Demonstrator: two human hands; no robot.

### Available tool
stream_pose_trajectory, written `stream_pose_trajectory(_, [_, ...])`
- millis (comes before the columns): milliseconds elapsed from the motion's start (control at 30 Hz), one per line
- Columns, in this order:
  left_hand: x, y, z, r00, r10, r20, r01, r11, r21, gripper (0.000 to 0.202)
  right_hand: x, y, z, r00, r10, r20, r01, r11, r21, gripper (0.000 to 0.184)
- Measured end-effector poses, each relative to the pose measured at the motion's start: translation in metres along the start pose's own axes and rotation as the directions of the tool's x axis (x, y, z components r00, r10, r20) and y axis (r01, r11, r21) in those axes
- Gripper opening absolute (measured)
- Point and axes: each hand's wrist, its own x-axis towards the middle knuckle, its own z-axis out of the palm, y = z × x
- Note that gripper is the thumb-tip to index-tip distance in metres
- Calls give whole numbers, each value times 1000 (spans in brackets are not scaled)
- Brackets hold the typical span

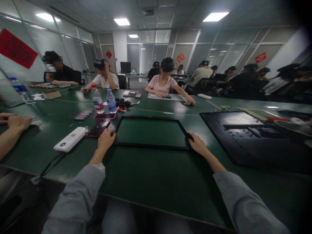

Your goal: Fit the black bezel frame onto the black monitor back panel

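Observation:
A thin black rectangular frame (pixel 151 146), open in the middle so the green tabletop shows through, is held between my two hands. My left hand (pixel 106 140) is closed around its left side, and my right hand (pixel 197 143) grips the right side. Whether the frame touches the table I cannot tell. Close to my left hand lie a phone in a red case (pixel 99 129) and a white power bank (pixel 70 139) with a strap. To the right of my right hand rests a large black panel (pixel 219 143) with a pale, shiny section.
Beyond the frame stand a red-capped bottle (pixel 97 100) and a blue-labelled bottle (pixel 111 101), beside several small black items (pixel 123 103). Another person's hands (pixel 17 122) rest at the left edge. Across the green table (pixel 151 182), a person in pink (pixel 163 83) handles something on a grey mat.

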Motion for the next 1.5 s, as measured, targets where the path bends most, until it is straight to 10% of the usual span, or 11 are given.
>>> stream_pose_trajectory(1500, [-1, -2, 2, 997, 63, -35, -60, 995, 85, 36, 2, 10, 7, 999, -30, -23, 32, 997, 70, 54])
